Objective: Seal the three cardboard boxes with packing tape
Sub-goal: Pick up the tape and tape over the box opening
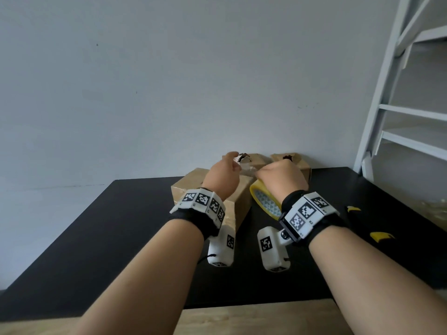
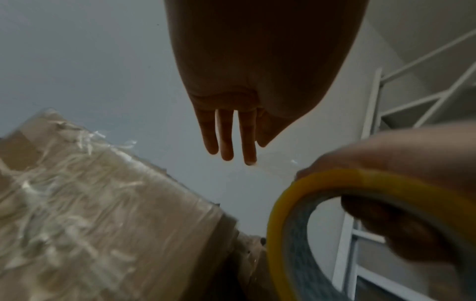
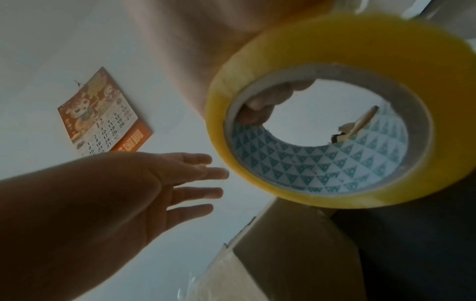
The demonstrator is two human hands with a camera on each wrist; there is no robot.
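Yellow-edged and wound on a cardboard core printed with teal triangles, the roll of clear packing tape [image 1: 262,201] is held up off the black tabletop [image 1: 108,226] by the right hand [image 1: 281,177], whose fingers are hooked through the core and curled round the rim. The left hand [image 1: 223,174] is raised just beside it with the fingers [image 3: 195,177] straight and spread; a short stretch of clear film seems to run from the roll to the fingertips, though whether it is pinched or merely stuck to them cannot be told.

Directly below both hands stands the nearest brown cardboard box [image 1: 217,194], its top [image 2: 90,213] already covered with wrinkled clear tape. Two smaller brown cardboard boxes [image 1: 256,160] [image 1: 295,163] are set against the pale wall [image 1: 169,81] behind it, apparently with ragged openings in their tops and not yet sealed. A black-and-yellow tool [image 1: 362,223], possibly a cutter, lies on the table to the right.

The step in hand is judged to be the drawing-out of a fresh length of tape. For the next move, the free end must be gripped firmly, kept flat and untwisted, pulled long enough to span a box seam, and then laid down and pressed.
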